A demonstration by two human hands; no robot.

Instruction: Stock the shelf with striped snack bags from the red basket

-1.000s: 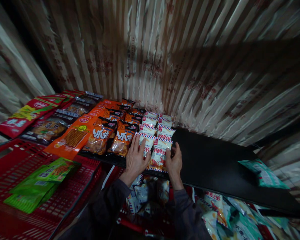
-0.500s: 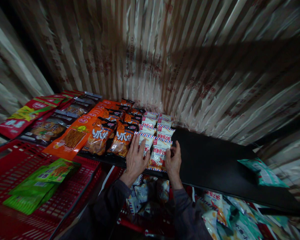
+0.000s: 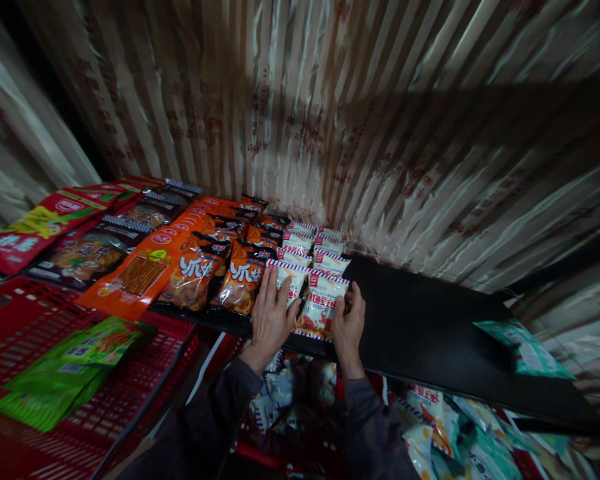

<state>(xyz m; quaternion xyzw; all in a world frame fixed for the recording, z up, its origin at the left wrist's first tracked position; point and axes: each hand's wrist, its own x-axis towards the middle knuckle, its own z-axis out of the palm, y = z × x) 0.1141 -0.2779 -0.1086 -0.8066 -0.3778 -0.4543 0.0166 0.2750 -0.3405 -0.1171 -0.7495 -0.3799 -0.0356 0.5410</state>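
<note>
Left hand (image 3: 274,317) lies spread over a white plastic, stripe-edged snack packet (image 3: 296,280); right hand (image 3: 349,325), loosely curled, thumb and index apart, touches the matching packet (image 3: 324,300) beside it. Both lie on the flat black shelf (image 3: 420,320); light, even side pressure should keep them straight.

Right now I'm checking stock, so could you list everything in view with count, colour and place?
White packs: at least eight, white with red-blue edges, mid-shelf
Orange-black packs: several, left of those
Orange packs: several overlapping, further left
Brown packs: at least two, dark, beside the orange
Red packs: at least two, far left
Teal pack: one, shelf's right end
Shelf: one, black, centre
Green packs: at least two, left basket
Baskets: at least two, red, left and below
Loose packs: many, mainly white and teal, below shelf
Sheeting: pale, ridged, behind
Sleeves: two, dark, bottom
Left grip: one, bare, on front-left white pack
Right grip: one, bare, at front-right pack's edge
</note>
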